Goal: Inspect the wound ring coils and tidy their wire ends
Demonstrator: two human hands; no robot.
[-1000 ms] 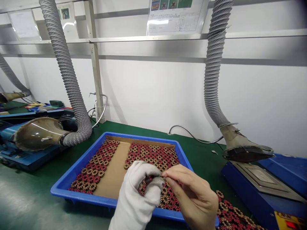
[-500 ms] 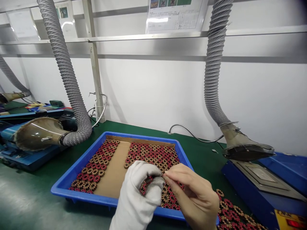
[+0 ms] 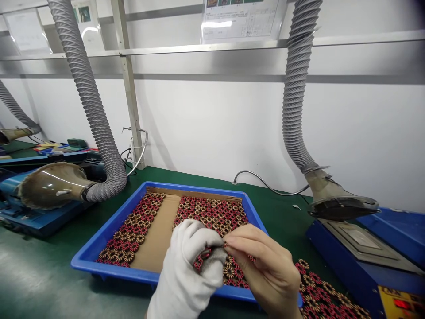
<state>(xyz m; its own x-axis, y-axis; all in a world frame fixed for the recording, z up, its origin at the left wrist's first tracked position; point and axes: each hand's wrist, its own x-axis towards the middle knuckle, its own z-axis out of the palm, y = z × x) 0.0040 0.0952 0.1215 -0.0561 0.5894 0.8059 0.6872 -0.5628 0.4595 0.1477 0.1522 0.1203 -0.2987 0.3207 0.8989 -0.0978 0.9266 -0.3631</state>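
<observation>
My left hand [image 3: 192, 270], in a white glove with darkened fingertips, is closed in a pinch above the near side of a blue tray [image 3: 109, 271]. My bare right hand [image 3: 265, 270] pinches with thumb and forefinger right against the gloved fingertips. Whatever lies between the fingers is hidden or too small to name. Under and behind both hands, small ring-shaped wound coils [image 3: 212, 215], some red and some copper-coloured, fill the tray's right part. Another band of such coils [image 3: 129, 239] runs along its left side, with bare cardboard [image 3: 154, 241] between.
More coils [image 3: 325, 292] lie loose on the green table at the right. Beside them stands a blue machine [image 3: 361, 274] with a red display, under an extraction hood [image 3: 341, 204]. A second hood [image 3: 55, 185] hangs at the left on a grey hose [image 3: 88, 88].
Both hands stay pinched together, with only slight finger shifts. The view has moved slightly.
</observation>
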